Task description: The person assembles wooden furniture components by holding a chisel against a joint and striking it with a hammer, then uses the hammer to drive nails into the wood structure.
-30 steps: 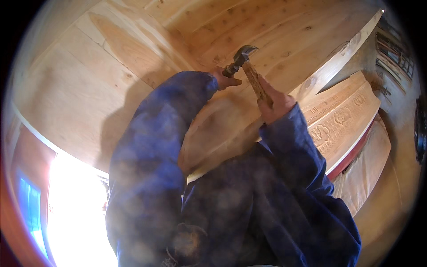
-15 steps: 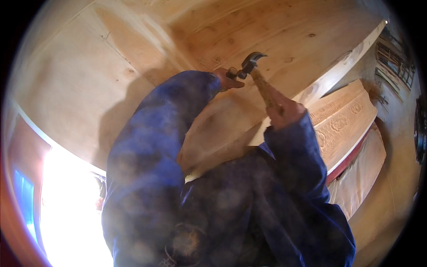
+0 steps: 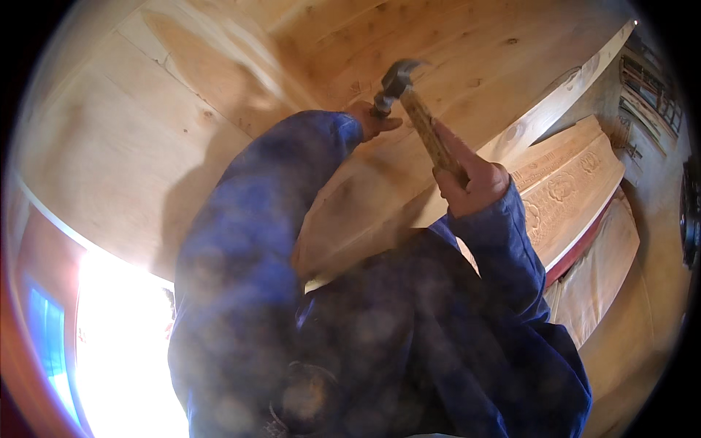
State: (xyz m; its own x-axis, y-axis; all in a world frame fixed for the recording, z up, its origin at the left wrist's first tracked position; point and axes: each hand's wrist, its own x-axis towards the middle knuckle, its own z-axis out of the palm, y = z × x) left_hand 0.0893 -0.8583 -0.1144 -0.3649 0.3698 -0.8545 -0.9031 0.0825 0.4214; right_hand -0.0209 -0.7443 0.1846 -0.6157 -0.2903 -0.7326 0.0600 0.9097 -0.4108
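My right hand (image 3: 478, 179) is wrapped round the wooden handle of a claw hammer (image 3: 423, 124). The hammer's dark metal head is raised close to my left hand (image 3: 371, 120), its claw turned away to the right. Closed in that left hand is a short dark rod-like tool (image 3: 380, 109), whose upper end shows beside the hammer head. Its lower end and exact kind are hidden by the hand and sleeve. Beneath both hands spreads a large pale wooden panel (image 3: 445, 80) with knots and visible joints.
A raised wooden edge (image 3: 558, 106) runs diagonally on the right. Beyond it lies a carved wooden board (image 3: 562, 190) with floral relief. Tools and strips (image 3: 650, 102) sit at the far right. A bright doorway (image 3: 120, 350) opens at lower left.
The hammer has lifted and shifted slightly left, with its head now higher in the picture. My right hand has turned on its handle; my left hand stays nearly in place.
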